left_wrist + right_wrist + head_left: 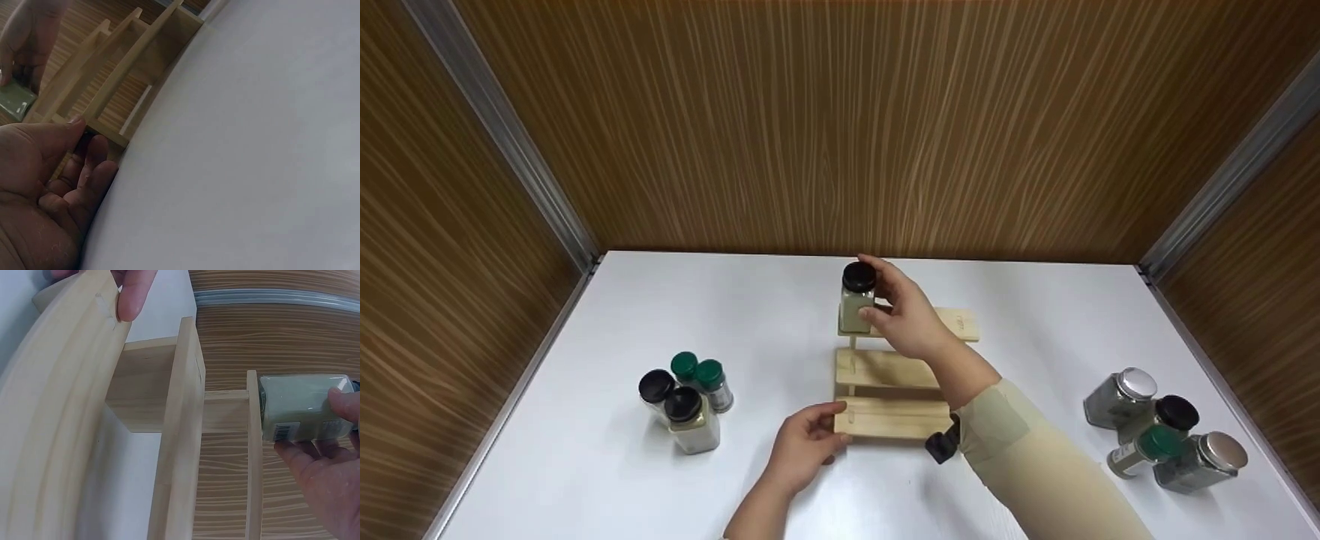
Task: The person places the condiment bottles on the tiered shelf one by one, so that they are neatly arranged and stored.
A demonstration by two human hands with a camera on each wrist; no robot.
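Observation:
A three-step wooden rack (896,369) stands on the white table. My right hand (911,319) grips a square glass jar (855,309) with a black lid and pale green contents. The jar is upright at the left end of the top step; in the right wrist view the base of the jar (304,408) is right at the board. My left hand (804,448) pinches the left end of the lowest step, thumb and fingers at its edges. In the left wrist view the fingers of that hand (93,163) show at the rack's corner.
At the left, two green-capped bottles (710,375) and two black-lidded jars (694,424) stand in a cluster. Several more jars (1200,461) with silver, black and green lids are grouped at the right. Wood-grain panels (840,127) wall the table's back and sides.

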